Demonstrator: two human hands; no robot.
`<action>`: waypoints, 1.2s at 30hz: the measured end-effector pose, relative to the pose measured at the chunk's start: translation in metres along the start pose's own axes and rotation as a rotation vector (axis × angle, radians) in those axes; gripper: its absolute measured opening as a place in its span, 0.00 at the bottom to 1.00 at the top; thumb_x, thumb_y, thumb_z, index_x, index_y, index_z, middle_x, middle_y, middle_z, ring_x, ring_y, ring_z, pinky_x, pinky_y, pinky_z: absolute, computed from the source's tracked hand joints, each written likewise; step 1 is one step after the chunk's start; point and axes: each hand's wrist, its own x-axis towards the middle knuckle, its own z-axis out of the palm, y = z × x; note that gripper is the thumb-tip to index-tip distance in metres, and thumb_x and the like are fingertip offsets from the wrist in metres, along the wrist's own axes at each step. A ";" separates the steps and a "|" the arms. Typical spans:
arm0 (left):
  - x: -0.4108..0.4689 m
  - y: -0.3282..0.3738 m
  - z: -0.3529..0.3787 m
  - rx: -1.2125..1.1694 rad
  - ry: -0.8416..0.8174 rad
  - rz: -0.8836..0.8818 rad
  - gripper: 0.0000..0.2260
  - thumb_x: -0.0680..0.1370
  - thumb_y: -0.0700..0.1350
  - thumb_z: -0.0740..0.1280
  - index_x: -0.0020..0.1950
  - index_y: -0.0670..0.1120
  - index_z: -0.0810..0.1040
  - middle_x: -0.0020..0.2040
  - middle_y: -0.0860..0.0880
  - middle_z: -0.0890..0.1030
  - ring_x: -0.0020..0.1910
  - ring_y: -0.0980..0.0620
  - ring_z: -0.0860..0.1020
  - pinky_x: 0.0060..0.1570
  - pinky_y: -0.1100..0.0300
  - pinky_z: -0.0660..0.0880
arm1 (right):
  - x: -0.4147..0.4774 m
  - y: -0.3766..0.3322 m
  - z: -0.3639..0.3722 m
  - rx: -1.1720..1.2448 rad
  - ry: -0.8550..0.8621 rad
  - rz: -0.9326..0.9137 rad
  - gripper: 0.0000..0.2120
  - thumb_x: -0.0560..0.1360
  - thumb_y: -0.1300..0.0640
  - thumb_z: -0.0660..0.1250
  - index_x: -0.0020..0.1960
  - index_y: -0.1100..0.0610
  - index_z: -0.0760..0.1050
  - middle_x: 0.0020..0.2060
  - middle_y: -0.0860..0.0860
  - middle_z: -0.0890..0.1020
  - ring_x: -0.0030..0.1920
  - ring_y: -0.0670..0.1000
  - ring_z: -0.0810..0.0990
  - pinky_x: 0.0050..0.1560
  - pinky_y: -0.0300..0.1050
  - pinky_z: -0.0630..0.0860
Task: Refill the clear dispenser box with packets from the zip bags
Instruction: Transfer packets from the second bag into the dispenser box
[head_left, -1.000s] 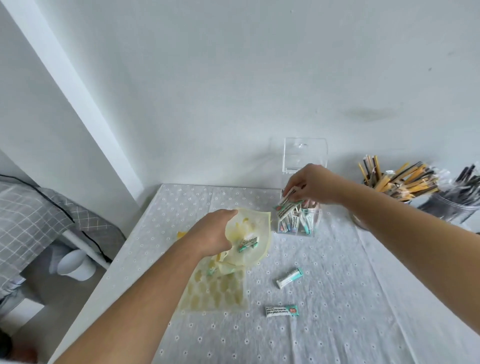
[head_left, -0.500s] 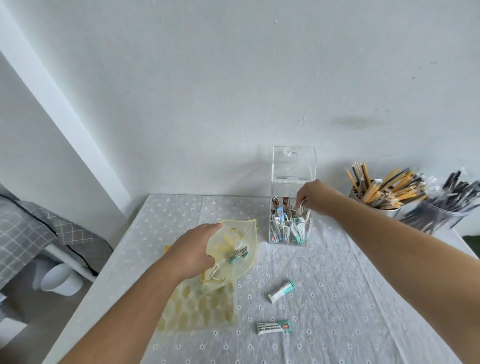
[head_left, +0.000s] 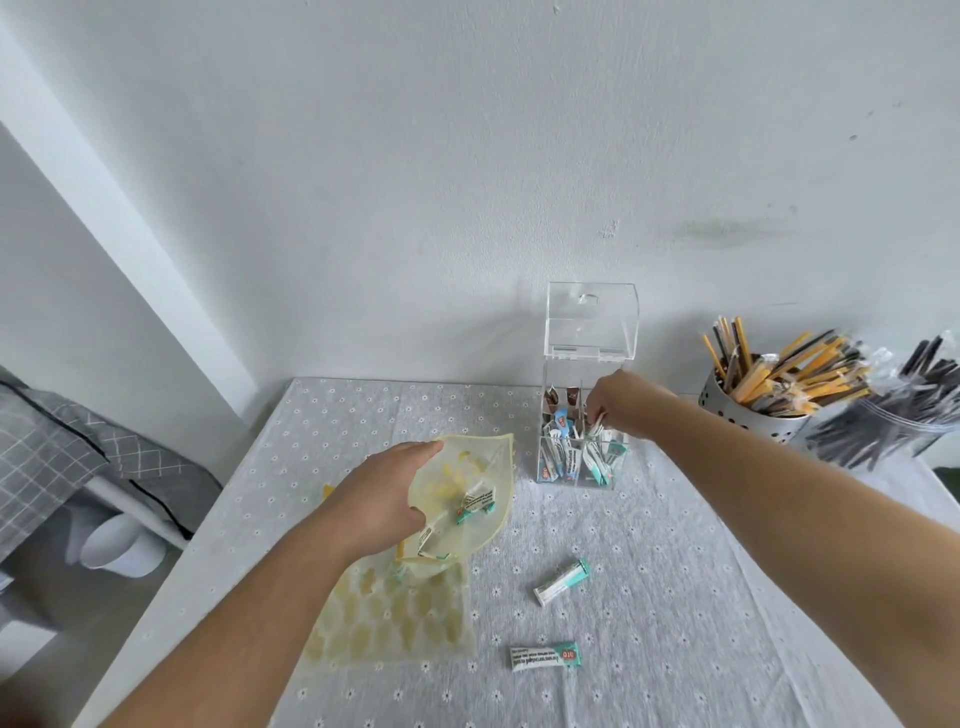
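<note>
The clear dispenser box (head_left: 553, 470) stands at the back of the table with its lid (head_left: 591, 319) flipped up. Several white-and-teal packets fill it. My right hand (head_left: 615, 408) reaches into its right compartment, fingers pinched on packets there. My left hand (head_left: 382, 501) holds up a pale yellow zip bag (head_left: 467, 499) with a few packets inside. A second yellow zip bag (head_left: 395, 618) lies flat below it. Two loose packets lie on the cloth, one (head_left: 562, 581) near the middle and one (head_left: 543, 657) nearer me.
A perforated metal cup (head_left: 748, 415) of yellow and black sticks stands at the right, beside a clear bag of black sticks (head_left: 893, 410). The table (head_left: 675, 597) has a grey flowered cloth and meets the wall. Its left edge drops to a floor with grey checked fabric (head_left: 47, 441).
My right hand has gone from above the box down into its right compartment with the packets. The left hand keeps holding the zip bag. The view has tilted up a little.
</note>
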 end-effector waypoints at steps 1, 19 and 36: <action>0.000 0.001 0.000 -0.001 -0.003 -0.001 0.34 0.72 0.36 0.64 0.75 0.55 0.58 0.74 0.57 0.61 0.60 0.51 0.72 0.52 0.66 0.67 | 0.000 0.001 0.001 0.006 0.010 0.010 0.13 0.75 0.66 0.64 0.52 0.54 0.83 0.53 0.52 0.83 0.53 0.53 0.81 0.57 0.45 0.77; -0.006 0.005 0.002 -0.015 -0.009 0.003 0.34 0.72 0.37 0.65 0.75 0.55 0.58 0.74 0.57 0.61 0.65 0.50 0.70 0.57 0.66 0.66 | -0.006 0.009 0.009 -0.110 -0.038 0.073 0.11 0.74 0.62 0.66 0.54 0.52 0.80 0.54 0.50 0.82 0.55 0.52 0.80 0.55 0.46 0.77; 0.000 0.003 0.001 -0.023 -0.015 0.002 0.34 0.72 0.36 0.64 0.75 0.55 0.57 0.74 0.58 0.60 0.66 0.52 0.69 0.60 0.65 0.66 | 0.012 0.000 0.009 -0.239 -0.077 0.105 0.08 0.74 0.65 0.62 0.42 0.58 0.79 0.40 0.51 0.81 0.43 0.53 0.80 0.41 0.46 0.79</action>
